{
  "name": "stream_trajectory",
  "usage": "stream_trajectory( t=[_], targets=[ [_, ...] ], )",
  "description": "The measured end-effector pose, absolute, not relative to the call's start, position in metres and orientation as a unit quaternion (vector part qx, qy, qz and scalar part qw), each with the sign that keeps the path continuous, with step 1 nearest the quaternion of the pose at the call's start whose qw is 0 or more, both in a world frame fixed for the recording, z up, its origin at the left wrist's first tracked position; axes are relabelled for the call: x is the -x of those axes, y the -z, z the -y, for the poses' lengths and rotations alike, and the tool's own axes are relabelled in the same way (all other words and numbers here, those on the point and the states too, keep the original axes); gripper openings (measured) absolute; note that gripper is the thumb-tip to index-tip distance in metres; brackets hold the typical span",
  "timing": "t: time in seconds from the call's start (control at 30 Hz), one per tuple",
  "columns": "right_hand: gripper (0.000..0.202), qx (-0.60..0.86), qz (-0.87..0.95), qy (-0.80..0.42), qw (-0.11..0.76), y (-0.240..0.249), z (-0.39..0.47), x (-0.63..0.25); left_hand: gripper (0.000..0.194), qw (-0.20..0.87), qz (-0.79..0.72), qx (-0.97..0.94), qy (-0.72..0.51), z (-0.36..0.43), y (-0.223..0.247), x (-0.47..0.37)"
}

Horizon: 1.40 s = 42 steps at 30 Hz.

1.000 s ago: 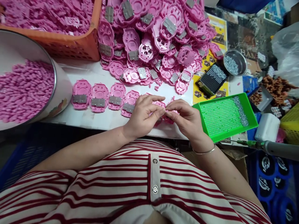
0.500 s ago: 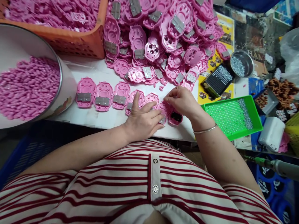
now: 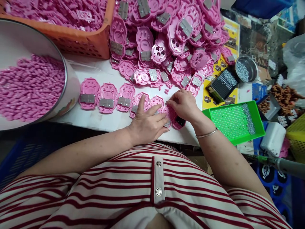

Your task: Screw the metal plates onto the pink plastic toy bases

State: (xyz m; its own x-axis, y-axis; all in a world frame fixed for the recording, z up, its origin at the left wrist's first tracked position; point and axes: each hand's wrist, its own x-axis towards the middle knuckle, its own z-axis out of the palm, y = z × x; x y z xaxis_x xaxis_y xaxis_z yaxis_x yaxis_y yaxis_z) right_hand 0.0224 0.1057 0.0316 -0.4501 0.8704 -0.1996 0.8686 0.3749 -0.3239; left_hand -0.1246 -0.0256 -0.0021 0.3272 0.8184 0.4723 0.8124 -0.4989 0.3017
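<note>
A row of pink plastic casings, some with grey metal plates, runs along the white tabletop; one upright casing (image 3: 89, 90) marks its left end. My left hand (image 3: 149, 125) lies flat across casings in the middle of the row, fingers spread, partly hiding them. Pinched together, the fingertips of my right hand (image 3: 184, 105) are at the upper edge of a pink casing (image 3: 167, 116) near the right end. Whatever is between those fingertips is too small or hidden to see. Below my right hand sits another casing with a black piece (image 3: 180, 121).
Behind the row rises a heap of pink casings (image 3: 145, 39). At left stand a bucket (image 3: 71, 81) of small pink parts and an orange crate (image 3: 88, 41). To the right are a green screw tray (image 3: 228, 119), a black screw holder (image 3: 220, 86) and a metal bowl (image 3: 254, 71).
The view has shifted slightly, so the surroundings at left sit a little further right. Both hands keep nearly the same places over the row, the right still pinching.
</note>
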Motion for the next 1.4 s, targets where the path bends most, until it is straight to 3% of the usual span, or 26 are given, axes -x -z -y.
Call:
stream_trajectory(
  t=[0.23, 0.33, 0.43, 0.6, 0.93, 1.2, 1.4],
  targets=[
    [0.022, 0.519, 0.766, -0.368, 0.098, -0.041, -0.112, -0.027, 0.023, 0.014, -0.5, -0.81, -0.305, 0.027, -0.002, 0.125],
    [0.02, 0.538, 0.789, -0.263, 0.137, -0.042, -0.119, -0.02, 0.022, -0.006, -0.496, -0.812, -0.308, 0.026, 0.001, 0.125],
    [0.024, 0.536, 0.826, -0.136, 0.109, -0.037, -0.125, -0.009, 0.024, -0.007, -0.497, -0.813, -0.305, 0.024, 0.004, 0.124],
    [0.027, 0.49, 0.867, -0.068, 0.054, -0.032, -0.123, -0.002, 0.025, -0.024, -0.497, -0.812, -0.306, 0.024, 0.003, 0.124],
    [0.021, 0.476, 0.875, -0.086, 0.017, -0.036, -0.127, -0.018, 0.029, -0.047, -0.487, -0.819, -0.301, 0.026, 0.001, 0.129],
    [0.034, 0.478, 0.851, -0.192, 0.101, -0.04, -0.123, -0.02, 0.041, -0.062, -0.566, -0.771, -0.284, 0.038, 0.001, 0.149],
    [0.02, 0.524, 0.824, -0.186, 0.11, -0.048, -0.13, -0.016, 0.04, -0.046, -0.566, -0.769, -0.293, 0.038, 0.01, 0.151]
  ],
)
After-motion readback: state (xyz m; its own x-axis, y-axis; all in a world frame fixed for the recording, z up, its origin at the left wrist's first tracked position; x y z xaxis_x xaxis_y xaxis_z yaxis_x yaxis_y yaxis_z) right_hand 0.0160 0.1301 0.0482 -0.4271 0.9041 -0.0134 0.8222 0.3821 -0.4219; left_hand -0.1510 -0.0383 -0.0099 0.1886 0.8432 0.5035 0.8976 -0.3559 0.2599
